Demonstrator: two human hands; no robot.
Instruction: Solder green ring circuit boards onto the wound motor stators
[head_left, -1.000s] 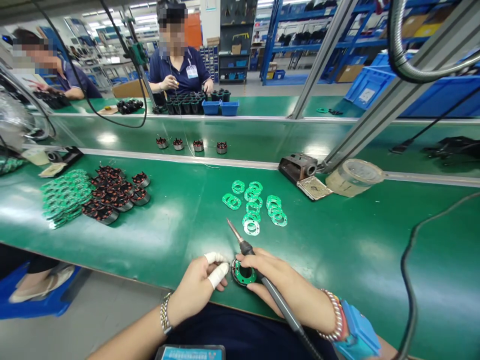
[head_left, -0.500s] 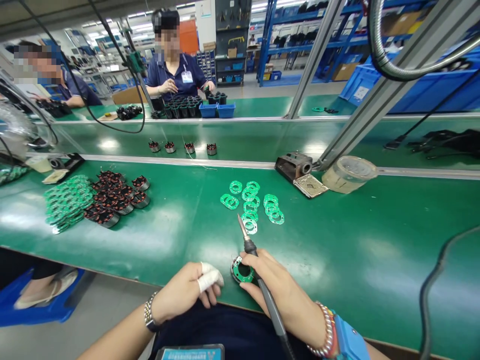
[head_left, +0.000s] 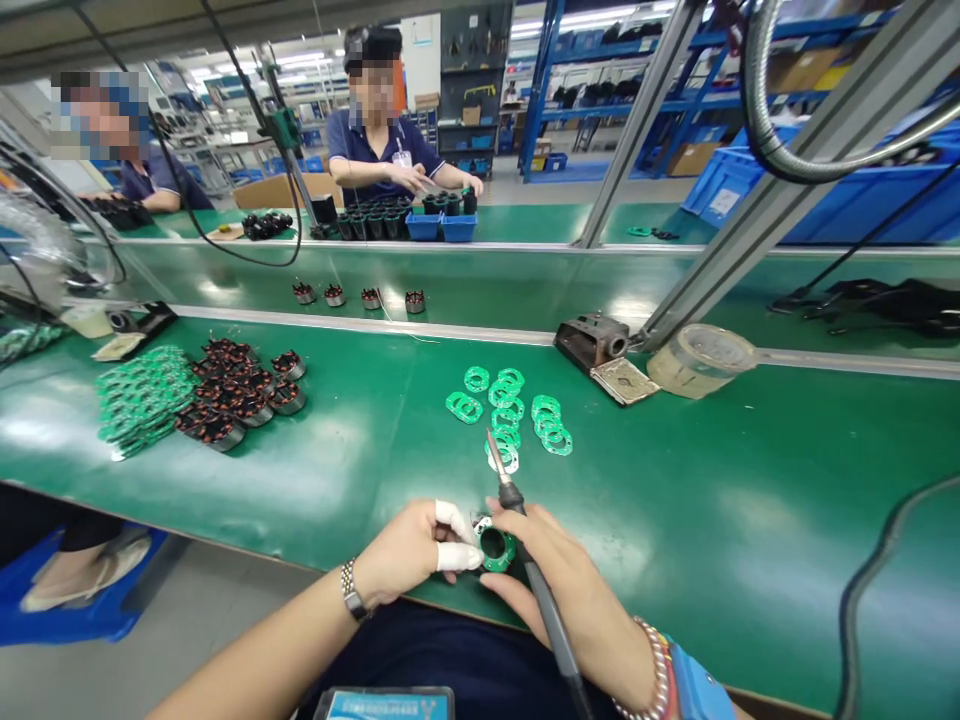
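A ring-shaped green circuit board (head_left: 507, 562) sits on a small round motor stator at the table's front edge; the stator is mostly hidden beneath it. My left hand (head_left: 416, 550), with white covers on thumb and a finger, pinches the left side of this piece. A soldering iron (head_left: 546, 600) lies across my right hand (head_left: 581, 590), held between thumb and fingers, its tip pointing up and away from me. Fingers of the right hand also reach round the board's right side. Beyond the tip lie several loose green ring boards (head_left: 506, 412), partly overlapping.
At left are stacked green boards (head_left: 142, 400) beside clustered stators (head_left: 232, 390). Several stators (head_left: 371, 298) line the ledge. A soldering iron stand (head_left: 592, 342) and plastic tub (head_left: 701, 360) stand at back right. A black cable (head_left: 851, 600) hangs right. Two co-workers sit opposite.
My left hand has moved right, from beside the stator onto its left edge. My right hand keeps the soldering iron in it. The view has shifted slightly. The co-worker opposite has moved their hands.
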